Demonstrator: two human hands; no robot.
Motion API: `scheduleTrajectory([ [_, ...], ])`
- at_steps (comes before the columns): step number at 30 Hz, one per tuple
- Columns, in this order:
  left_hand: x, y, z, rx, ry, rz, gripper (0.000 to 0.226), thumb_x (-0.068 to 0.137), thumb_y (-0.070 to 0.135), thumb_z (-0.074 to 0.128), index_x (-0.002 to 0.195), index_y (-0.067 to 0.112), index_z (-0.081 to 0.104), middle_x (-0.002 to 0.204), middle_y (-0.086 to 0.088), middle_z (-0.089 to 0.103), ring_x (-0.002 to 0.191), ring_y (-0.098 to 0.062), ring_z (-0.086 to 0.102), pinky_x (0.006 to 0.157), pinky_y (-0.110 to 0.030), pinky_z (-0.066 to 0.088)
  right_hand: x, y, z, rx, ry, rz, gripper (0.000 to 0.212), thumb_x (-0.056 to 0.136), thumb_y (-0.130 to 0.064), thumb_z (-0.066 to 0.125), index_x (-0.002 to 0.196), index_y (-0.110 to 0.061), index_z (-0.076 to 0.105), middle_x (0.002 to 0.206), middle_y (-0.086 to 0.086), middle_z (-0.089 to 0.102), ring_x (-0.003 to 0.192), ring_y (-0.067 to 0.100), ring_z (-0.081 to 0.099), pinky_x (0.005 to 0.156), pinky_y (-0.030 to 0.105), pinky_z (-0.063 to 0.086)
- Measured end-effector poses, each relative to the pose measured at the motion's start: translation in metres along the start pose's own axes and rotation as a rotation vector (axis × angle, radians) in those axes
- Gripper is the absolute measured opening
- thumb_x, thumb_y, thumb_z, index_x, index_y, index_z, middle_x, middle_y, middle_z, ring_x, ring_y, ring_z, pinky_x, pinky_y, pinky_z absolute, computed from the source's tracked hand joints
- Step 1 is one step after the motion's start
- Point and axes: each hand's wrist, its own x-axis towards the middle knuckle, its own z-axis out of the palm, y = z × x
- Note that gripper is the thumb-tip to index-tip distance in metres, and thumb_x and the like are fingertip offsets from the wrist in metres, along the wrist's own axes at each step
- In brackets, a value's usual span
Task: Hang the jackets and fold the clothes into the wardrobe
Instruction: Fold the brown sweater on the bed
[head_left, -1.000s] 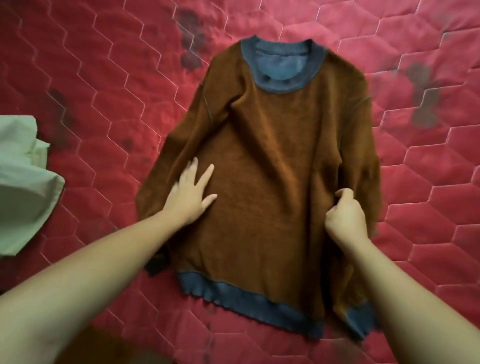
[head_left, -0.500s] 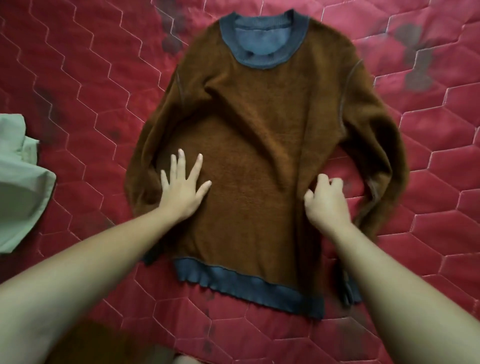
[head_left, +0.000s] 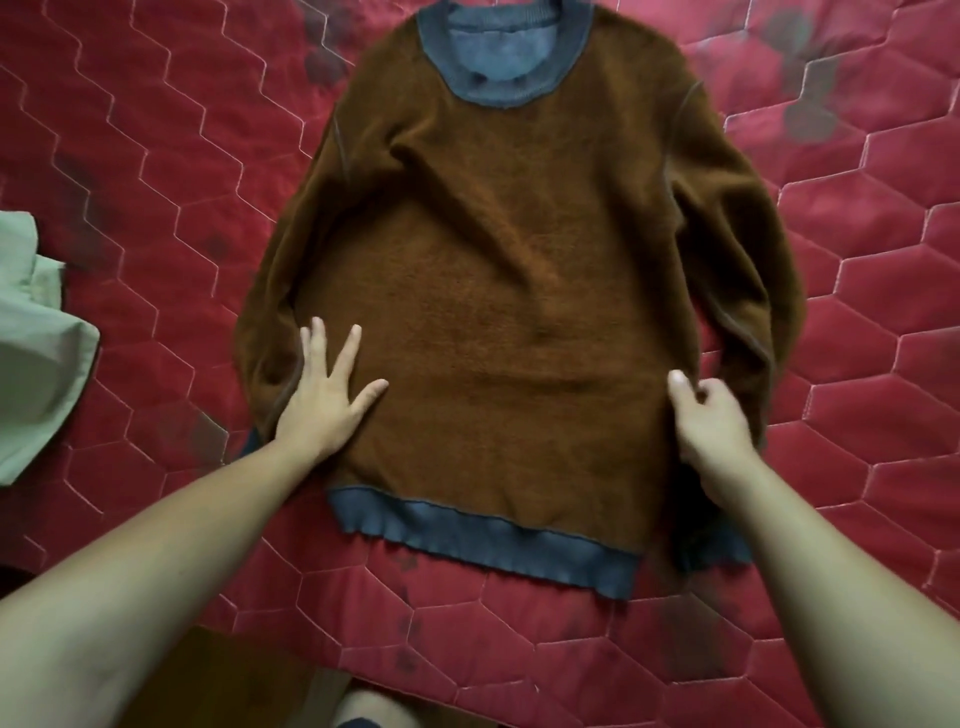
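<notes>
Pale green cloth (head_left: 36, 353) is sitting off to the left on the red quilt (head_left: 130, 156). My left hand (head_left: 324, 400) is pressing flat, fingers spread, on the brown sweater (head_left: 519, 312), which is lying spread out on the quilt. My right hand (head_left: 711, 421) is pinching its right side edge. So I'm smoothing it out for folding, and next I'm probably needing to bring a sleeve across the body.

Left grip (head_left: 327, 400) flat, fingers spread, forearm extended. Right grip (head_left: 711, 421) curled, thumb and fingers pinching sweater (head_left: 519, 312) edge.
</notes>
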Motion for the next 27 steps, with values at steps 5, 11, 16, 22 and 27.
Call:
scheduleTrajectory([
  [5, -0.026, -0.015, 0.003, -0.39, 0.324, -0.246, 0.08, 0.091, 0.034, 0.073, 0.157, 0.026, 0.029, 0.155, -0.016, 0.042, 0.141, -0.03, 0.043, 0.119, -0.04, 0.034, -0.034, 0.028, 0.007, 0.159, -0.32, 0.166, 0.032, 0.092, -0.027, 0.074, 0.122, -0.022, 0.065, 0.109, -0.002, 0.073, 0.097, 0.018, 0.069, 0.079, 0.034, 0.056],
  [11, -0.036, -0.028, -0.014, -0.975, 0.17, -0.422, 0.04, 0.089, 0.006, 0.072, 0.127, 0.011, 0.064, 0.12, -0.014, 0.071, 0.104, -0.019, 0.071, 0.098, -0.037, 0.054, -0.053, 0.067, 0.006, 0.116, -0.393, 0.233, 0.03, 0.093, -0.008, 0.068, 0.119, -0.024, 0.066, 0.107, 0.001, 0.076, 0.1, 0.023, 0.072, 0.089, 0.051, 0.06],
  [16, -0.051, -0.019, -0.023, -1.135, -0.022, -0.415, 0.02, 0.092, -0.001, 0.062, 0.102, 0.015, 0.069, 0.108, -0.009, 0.072, 0.091, -0.012, 0.073, 0.086, -0.03, 0.055, -0.065, 0.079, 0.005, -0.005, -0.227, 0.048, 0.019, 0.1, -0.017, 0.062, 0.119, -0.017, 0.059, 0.11, 0.001, 0.069, 0.105, 0.021, 0.064, 0.098, 0.033, 0.047],
  [22, -0.075, -0.046, -0.025, -0.48, -0.008, -0.268, 0.032, 0.092, 0.021, 0.072, 0.123, 0.023, 0.062, 0.117, 0.003, 0.072, 0.107, -0.018, 0.067, 0.098, -0.04, 0.051, -0.072, 0.083, 0.002, -0.062, -0.313, 0.095, 0.048, 0.087, 0.002, 0.07, 0.127, -0.022, 0.056, 0.116, 0.003, 0.069, 0.112, 0.023, 0.064, 0.104, 0.038, 0.05],
  [27, -0.083, -0.039, -0.019, -0.069, 0.084, -0.283, 0.053, 0.089, 0.028, 0.075, 0.13, 0.016, 0.043, 0.121, -0.019, 0.06, 0.108, -0.044, 0.061, 0.087, -0.05, 0.05, -0.088, 0.068, 0.0, -0.401, -0.16, -0.043, 0.058, 0.09, -0.008, 0.06, 0.141, -0.014, 0.033, 0.119, 0.019, 0.062, 0.112, 0.043, 0.061, 0.095, 0.047, 0.051],
])
